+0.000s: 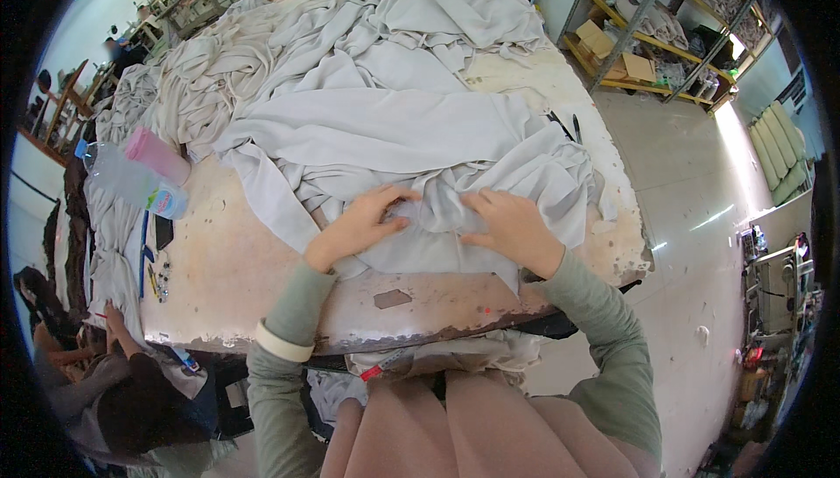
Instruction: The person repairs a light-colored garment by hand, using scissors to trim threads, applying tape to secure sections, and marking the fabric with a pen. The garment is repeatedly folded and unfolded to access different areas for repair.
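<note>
A large pale grey cloth [394, 128] lies loosely folded across the table in front of me. On its near part is my left hand [363, 222], with the thumb apart from the curved fingers. Opposite it, my right hand [514, 231] touches the same cloth, its thumb and fingers also spread. Between the two hands the fabric is bunched into small folds. No pinch shows in either hand, though some fingertips are hidden against the cloth.
More heaped grey fabric [219, 75] covers the table's far side. At left stand a clear plastic bottle [131, 179] and a pink container [157, 154]. Small tools [159, 277] lie near the left edge. A person [131, 382] sits at lower left; shelving [647, 31] is at right.
</note>
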Action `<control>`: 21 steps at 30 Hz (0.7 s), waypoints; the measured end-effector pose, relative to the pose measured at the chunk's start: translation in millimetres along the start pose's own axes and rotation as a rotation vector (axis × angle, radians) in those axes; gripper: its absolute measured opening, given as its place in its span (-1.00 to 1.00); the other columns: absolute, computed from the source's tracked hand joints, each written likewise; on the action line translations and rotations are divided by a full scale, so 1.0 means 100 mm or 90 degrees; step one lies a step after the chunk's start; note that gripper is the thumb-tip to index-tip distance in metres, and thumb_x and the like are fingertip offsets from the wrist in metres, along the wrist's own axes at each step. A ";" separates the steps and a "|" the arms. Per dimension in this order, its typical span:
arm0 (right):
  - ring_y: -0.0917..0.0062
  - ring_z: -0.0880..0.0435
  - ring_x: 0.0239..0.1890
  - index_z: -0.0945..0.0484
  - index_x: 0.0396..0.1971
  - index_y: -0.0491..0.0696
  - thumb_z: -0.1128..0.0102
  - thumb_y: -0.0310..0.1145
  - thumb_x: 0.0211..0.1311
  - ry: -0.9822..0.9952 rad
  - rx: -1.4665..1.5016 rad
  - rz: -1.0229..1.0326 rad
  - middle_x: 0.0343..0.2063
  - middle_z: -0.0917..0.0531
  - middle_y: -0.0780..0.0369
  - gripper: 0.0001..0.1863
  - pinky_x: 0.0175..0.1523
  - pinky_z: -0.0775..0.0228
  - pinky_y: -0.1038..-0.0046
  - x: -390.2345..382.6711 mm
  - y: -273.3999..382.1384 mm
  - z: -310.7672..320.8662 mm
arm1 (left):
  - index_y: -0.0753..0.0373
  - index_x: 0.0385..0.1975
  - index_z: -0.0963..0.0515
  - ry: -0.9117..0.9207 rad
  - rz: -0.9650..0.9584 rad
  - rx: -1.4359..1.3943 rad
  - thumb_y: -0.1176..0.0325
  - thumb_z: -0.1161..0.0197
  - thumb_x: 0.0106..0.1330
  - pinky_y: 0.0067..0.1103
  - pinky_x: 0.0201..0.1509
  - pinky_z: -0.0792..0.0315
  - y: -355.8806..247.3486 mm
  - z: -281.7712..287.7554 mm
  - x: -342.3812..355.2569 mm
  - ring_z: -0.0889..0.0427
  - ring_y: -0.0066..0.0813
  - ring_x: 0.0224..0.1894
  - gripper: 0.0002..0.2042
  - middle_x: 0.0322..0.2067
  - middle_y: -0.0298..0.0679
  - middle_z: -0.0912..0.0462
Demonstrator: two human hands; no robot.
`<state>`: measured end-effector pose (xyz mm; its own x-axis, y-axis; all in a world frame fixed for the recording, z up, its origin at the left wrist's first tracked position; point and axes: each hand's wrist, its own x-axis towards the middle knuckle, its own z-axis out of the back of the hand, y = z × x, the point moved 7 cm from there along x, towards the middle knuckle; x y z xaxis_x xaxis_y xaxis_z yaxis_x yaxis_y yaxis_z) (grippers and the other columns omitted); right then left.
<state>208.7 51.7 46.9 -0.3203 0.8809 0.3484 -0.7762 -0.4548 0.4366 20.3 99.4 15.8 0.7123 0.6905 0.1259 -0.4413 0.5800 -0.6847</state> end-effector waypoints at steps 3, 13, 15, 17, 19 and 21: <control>0.35 -0.62 -0.33 -0.61 -0.32 -0.12 -0.21 -0.30 0.12 0.131 0.119 -0.108 -0.39 -0.65 0.20 -0.79 -0.21 -0.42 0.43 0.10 -0.20 0.08 | 0.18 -0.02 -0.39 -0.057 -0.052 0.193 0.45 -0.31 0.01 -0.47 -0.06 -0.40 -0.03 -0.02 0.06 -0.55 -0.23 -0.17 -0.54 -0.24 -0.17 -0.55; 0.27 -0.59 -0.24 -0.47 -0.11 -0.01 -0.21 -0.19 0.16 -0.033 0.291 0.139 -0.33 -0.62 0.14 -0.66 -0.11 -0.38 0.33 0.39 0.38 0.22 | 0.21 -0.15 -0.40 -0.126 -0.098 0.068 0.49 -0.33 -0.05 -0.42 -0.22 -0.42 -0.56 0.38 0.06 -0.58 -0.23 -0.27 -0.59 -0.31 -0.16 -0.56; 0.25 -0.60 -0.36 -0.51 -0.18 -0.02 -0.23 -0.19 0.14 0.053 0.281 0.116 -0.44 -0.62 0.12 -0.70 -0.20 -0.41 0.36 0.46 0.43 0.07 | 0.22 -0.16 -0.43 -0.178 -0.108 0.109 0.47 -0.35 -0.06 -0.42 -0.27 -0.43 -0.75 0.55 0.01 -0.59 -0.24 -0.34 -0.60 -0.40 -0.15 -0.58; 0.23 -0.60 -0.47 -0.55 -0.24 -0.03 -0.25 -0.20 0.11 0.096 0.208 0.102 -0.52 -0.62 0.10 -0.72 -0.29 -0.42 0.38 0.50 0.47 0.13 | 0.23 -0.18 -0.50 -0.240 -0.052 0.167 0.41 -0.39 -0.06 -0.43 -0.32 -0.43 -0.80 0.76 -0.07 -0.59 -0.24 -0.39 -0.62 -0.49 -0.14 -0.58; 0.22 -0.59 -0.57 -0.59 -0.27 -0.03 -0.28 -0.23 0.07 0.059 0.091 0.136 -0.59 -0.61 0.09 -0.74 -0.38 -0.42 0.39 0.46 0.48 0.58 | 0.31 -0.28 -0.55 0.028 0.075 0.273 0.33 -0.43 -0.05 -0.47 -0.31 -0.41 -0.57 0.73 -0.05 -0.57 -0.28 -0.37 -0.66 -0.44 -0.13 -0.58; 0.26 -0.59 -0.59 -0.63 -0.29 -0.02 -0.29 -0.29 0.02 -0.061 0.117 0.095 -0.58 -0.63 0.09 -0.76 -0.39 -0.42 0.39 0.41 0.49 1.19 | 0.34 -0.35 -0.59 0.192 0.117 0.217 0.25 -0.44 -0.03 -0.49 -0.33 -0.39 -0.38 0.68 -0.11 -0.56 -0.33 -0.40 -0.67 -0.44 -0.15 -0.59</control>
<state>222.6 50.6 181.6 -0.3638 0.7896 0.4941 -0.6094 -0.6030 0.5149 -8.3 99.1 88.8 0.7096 0.6682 -0.2237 -0.6925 0.6028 -0.3962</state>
